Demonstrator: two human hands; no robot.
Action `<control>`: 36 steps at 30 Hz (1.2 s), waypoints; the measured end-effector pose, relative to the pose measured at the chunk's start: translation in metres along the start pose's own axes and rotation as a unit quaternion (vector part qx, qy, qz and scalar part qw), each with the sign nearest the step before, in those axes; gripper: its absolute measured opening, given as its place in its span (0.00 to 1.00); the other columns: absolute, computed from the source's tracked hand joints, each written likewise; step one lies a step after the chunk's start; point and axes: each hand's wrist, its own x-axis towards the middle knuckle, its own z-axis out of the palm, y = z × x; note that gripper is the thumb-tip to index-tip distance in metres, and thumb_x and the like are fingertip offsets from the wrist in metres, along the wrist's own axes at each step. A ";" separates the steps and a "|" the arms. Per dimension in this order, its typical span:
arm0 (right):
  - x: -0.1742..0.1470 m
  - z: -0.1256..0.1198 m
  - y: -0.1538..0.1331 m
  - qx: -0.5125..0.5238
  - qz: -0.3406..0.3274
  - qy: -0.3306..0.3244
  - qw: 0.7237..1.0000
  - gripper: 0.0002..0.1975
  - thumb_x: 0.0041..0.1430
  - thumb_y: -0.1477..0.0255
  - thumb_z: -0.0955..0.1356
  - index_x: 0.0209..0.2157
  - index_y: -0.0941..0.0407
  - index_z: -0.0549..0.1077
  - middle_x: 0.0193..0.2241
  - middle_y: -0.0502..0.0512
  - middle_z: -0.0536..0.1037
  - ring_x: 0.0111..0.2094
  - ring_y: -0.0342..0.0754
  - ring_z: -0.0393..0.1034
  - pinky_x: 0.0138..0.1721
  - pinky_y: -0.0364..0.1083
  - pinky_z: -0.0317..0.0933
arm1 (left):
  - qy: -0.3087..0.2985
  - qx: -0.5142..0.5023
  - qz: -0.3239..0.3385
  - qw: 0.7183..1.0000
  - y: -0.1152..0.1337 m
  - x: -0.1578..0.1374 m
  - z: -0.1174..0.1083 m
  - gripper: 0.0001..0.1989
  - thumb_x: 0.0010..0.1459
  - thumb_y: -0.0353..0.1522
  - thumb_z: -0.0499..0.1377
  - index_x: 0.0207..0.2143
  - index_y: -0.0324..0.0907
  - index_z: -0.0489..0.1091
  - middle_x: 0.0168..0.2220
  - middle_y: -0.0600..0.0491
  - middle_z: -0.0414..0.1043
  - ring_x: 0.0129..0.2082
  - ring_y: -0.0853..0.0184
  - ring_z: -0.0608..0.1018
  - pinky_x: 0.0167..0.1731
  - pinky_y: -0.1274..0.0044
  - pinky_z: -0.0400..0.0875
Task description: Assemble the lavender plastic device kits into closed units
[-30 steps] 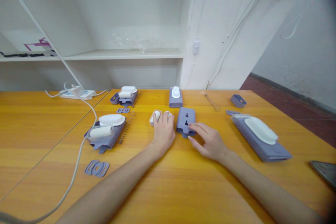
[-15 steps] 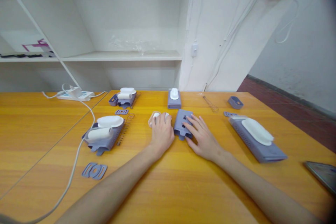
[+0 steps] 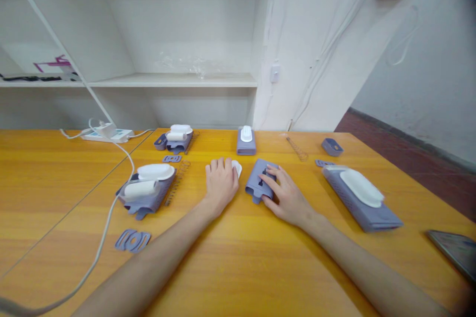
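Note:
My left hand [image 3: 222,182] is curled over a white oval plastic piece [image 3: 237,167], and only that piece's right end shows past the fingers. Whatever else lies under the palm is hidden. To its right, my right hand [image 3: 284,192] grips a purple-grey plastic box [image 3: 256,178] by its right side, with the thumb low and the fingers on top. The box lies at a slant, dark slots showing in its upper face and a tabbed open end towards me. Behind the hands stands a similar box [image 3: 246,150] topped by a white ridged oval piece [image 3: 246,133].
Left are two purple-grey housings [image 3: 147,205] [image 3: 177,147] bearing white parts, springs [image 3: 177,183] and flat cut-out plates [image 3: 133,241]. Right are another housing [image 3: 372,218], a spring [image 3: 297,149], a small cup-like part [image 3: 332,147] and a phone [image 3: 453,252]. A white cable [image 3: 107,228] crosses the table's left side.
My left hand has shifted slightly left and now covers the pinkish ring-shaped part seen before. The box under my right hand has turned a little and sits more slanted.

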 end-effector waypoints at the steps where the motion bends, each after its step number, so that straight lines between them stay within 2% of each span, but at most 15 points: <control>1: 0.000 0.000 0.000 0.001 0.001 -0.001 1.000 0.25 0.55 0.67 0.66 0.54 0.60 0.64 0.51 0.67 0.64 0.58 0.59 0.54 0.59 0.62 0.48 | 0.000 0.003 0.003 1.000 -0.002 0.002 0.000 0.13 0.61 0.37 0.45 0.40 0.41 0.66 0.39 0.44 0.68 0.41 0.56 0.67 0.39 0.66 0.58; 6: 0.002 -0.005 -0.003 -0.002 0.005 -0.019 1.000 0.27 0.55 0.65 0.65 0.56 0.58 0.63 0.55 0.67 0.62 0.57 0.60 0.54 0.55 0.61 0.52 | 0.004 -0.011 0.024 1.000 -0.009 0.009 -0.002 0.17 0.61 0.42 0.45 0.37 0.41 0.67 0.37 0.43 0.68 0.40 0.56 0.67 0.39 0.67 0.58; 11: 0.003 -0.013 -0.006 -0.035 -0.008 -0.078 0.996 0.34 0.52 0.66 0.66 0.60 0.59 0.56 0.61 0.67 0.54 0.60 0.62 0.48 0.55 0.62 0.48 | 0.021 -0.026 0.020 0.999 -0.012 0.010 0.000 0.18 0.62 0.42 0.44 0.37 0.41 0.67 0.36 0.44 0.68 0.40 0.57 0.68 0.39 0.68 0.58; 14: 0.003 -0.015 -0.007 -0.042 -0.014 -0.092 0.995 0.35 0.54 0.69 0.64 0.62 0.59 0.51 0.62 0.66 0.52 0.61 0.60 0.46 0.56 0.60 0.47 | 0.034 -0.015 0.004 0.999 -0.011 0.009 0.003 0.18 0.61 0.43 0.44 0.36 0.41 0.67 0.36 0.43 0.68 0.40 0.55 0.68 0.39 0.66 0.57; 17: 0.003 -0.012 -0.005 -0.036 -0.019 -0.086 0.995 0.35 0.57 0.66 0.64 0.63 0.60 0.49 0.62 0.65 0.54 0.61 0.58 0.47 0.56 0.59 0.49 | 0.044 -0.024 -0.004 0.999 -0.010 0.007 0.005 0.18 0.62 0.43 0.44 0.37 0.40 0.66 0.36 0.43 0.68 0.39 0.56 0.69 0.38 0.67 0.57; 22: 0.003 -0.004 0.000 -0.027 -0.022 -0.048 0.998 0.37 0.55 0.56 0.65 0.61 0.58 0.53 0.59 0.64 0.60 0.59 0.58 0.53 0.54 0.58 0.53 | 0.040 -0.053 0.031 0.997 -0.020 0.012 0.004 0.18 0.61 0.43 0.44 0.37 0.39 0.65 0.34 0.44 0.69 0.38 0.57 0.70 0.38 0.68 0.58; 26: 0.004 -0.003 0.002 -0.031 -0.017 -0.034 0.999 0.36 0.54 0.54 0.66 0.59 0.58 0.58 0.58 0.63 0.62 0.57 0.59 0.55 0.53 0.58 0.53 | 0.016 -0.111 0.102 0.988 -0.042 0.022 0.004 0.17 0.61 0.44 0.46 0.36 0.41 0.65 0.34 0.47 0.69 0.37 0.60 0.71 0.38 0.70 0.59; 28: 0.004 -0.003 0.002 -0.027 -0.015 -0.032 0.999 0.35 0.53 0.54 0.66 0.58 0.58 0.60 0.58 0.63 0.63 0.57 0.59 0.56 0.53 0.58 0.53 | 0.015 -0.153 0.117 0.981 -0.050 0.025 0.007 0.15 0.62 0.42 0.45 0.35 0.42 0.65 0.34 0.49 0.69 0.37 0.62 0.70 0.38 0.72 0.60; 31: 0.004 -0.004 0.001 -0.017 -0.013 -0.030 0.999 0.34 0.53 0.55 0.67 0.58 0.57 0.61 0.58 0.63 0.62 0.57 0.59 0.55 0.53 0.59 0.53 | 0.047 -0.175 0.082 0.980 -0.053 0.025 0.012 0.16 0.63 0.39 0.43 0.33 0.42 0.65 0.34 0.49 0.67 0.38 0.63 0.69 0.39 0.72 0.60; 36: 0.004 -0.006 -0.001 -0.002 -0.009 -0.025 1.000 0.33 0.52 0.58 0.67 0.58 0.56 0.60 0.60 0.63 0.59 0.60 0.59 0.50 0.58 0.62 0.46 | 0.064 -0.082 0.004 0.995 -0.044 0.019 0.015 0.18 0.63 0.41 0.43 0.35 0.42 0.67 0.37 0.46 0.67 0.39 0.59 0.67 0.39 0.68 0.58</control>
